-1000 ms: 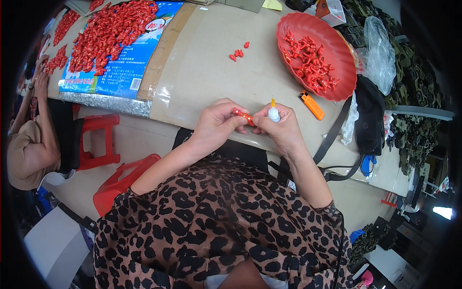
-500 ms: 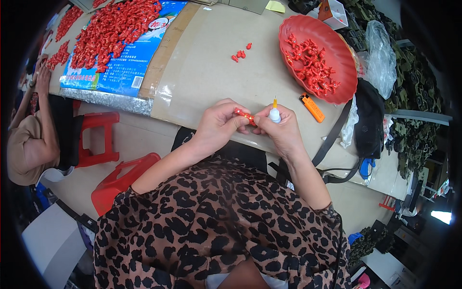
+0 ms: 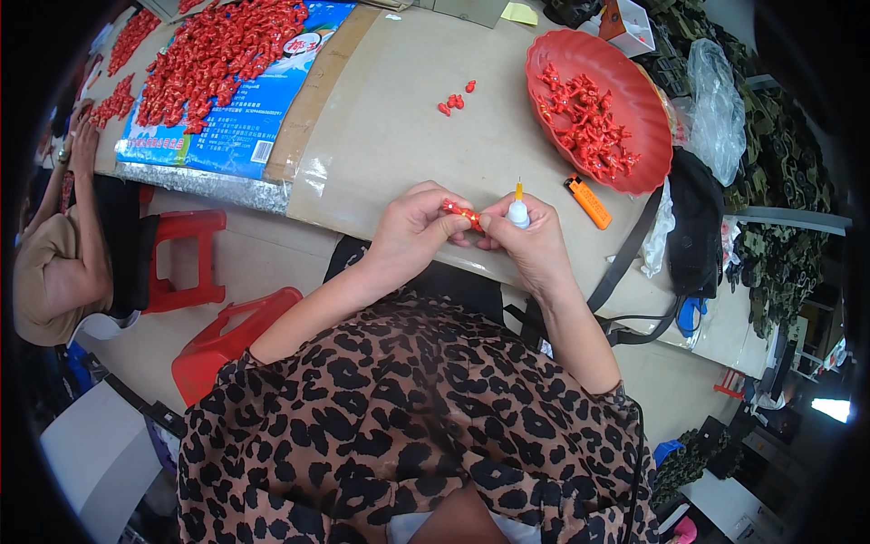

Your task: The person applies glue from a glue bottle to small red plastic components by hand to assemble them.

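Between the fingertips of both hands sits a small glossy red figurine point(image 3: 462, 214) with light and gold-coloured marks. My left hand point(image 3: 412, 231) pinches its left end. My right hand point(image 3: 530, 245) grips the other end with thumb and finger. Tucked in the same right hand is a small white glue bottle point(image 3: 517, 214) with a yellow tip and a thin needle pointing up. A few red pieces point(image 3: 456, 101) lie on the table ahead. To the right, a scalloped red plastic bowl point(image 3: 648, 127) holds many similar red figurines point(image 3: 589, 122).
An orange lighter point(image 3: 590, 202) lies below the bowl. Far left, a big heap of red figurines point(image 3: 213, 68) covers a blue printed sheet point(image 3: 231, 150). Another person's arm point(image 3: 83, 172) rests at the table there. A black bag point(image 3: 696, 222) and clear plastic bag point(image 3: 716, 109) sit right. Red stools point(image 3: 195, 258) stand left.
The red figurine has turned slightly between my fingertips, showing more of its marked side. Both hands stay in nearly the same place.
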`<state>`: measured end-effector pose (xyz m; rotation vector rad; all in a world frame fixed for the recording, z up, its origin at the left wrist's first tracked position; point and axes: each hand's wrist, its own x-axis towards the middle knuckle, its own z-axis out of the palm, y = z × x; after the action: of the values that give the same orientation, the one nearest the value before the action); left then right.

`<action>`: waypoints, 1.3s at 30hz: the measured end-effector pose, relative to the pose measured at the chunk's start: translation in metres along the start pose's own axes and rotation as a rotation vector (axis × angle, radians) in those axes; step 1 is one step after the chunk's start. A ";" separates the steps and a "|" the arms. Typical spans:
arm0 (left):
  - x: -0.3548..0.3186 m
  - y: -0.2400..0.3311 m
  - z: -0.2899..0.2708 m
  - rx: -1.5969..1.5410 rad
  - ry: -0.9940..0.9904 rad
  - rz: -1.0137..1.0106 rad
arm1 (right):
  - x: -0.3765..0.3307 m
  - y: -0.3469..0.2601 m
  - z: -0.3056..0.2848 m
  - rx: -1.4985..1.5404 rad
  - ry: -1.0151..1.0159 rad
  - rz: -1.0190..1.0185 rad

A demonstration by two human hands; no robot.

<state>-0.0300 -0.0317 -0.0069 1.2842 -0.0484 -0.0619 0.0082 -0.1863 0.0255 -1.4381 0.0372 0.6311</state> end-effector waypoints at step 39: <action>0.002 0.001 0.001 -0.043 0.043 -0.038 | 0.001 -0.003 0.005 -0.065 0.027 -0.022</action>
<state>-0.0284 -0.0322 -0.0058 1.2433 0.0139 -0.0672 0.0087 -0.1807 0.0282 -1.5083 0.0221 0.5990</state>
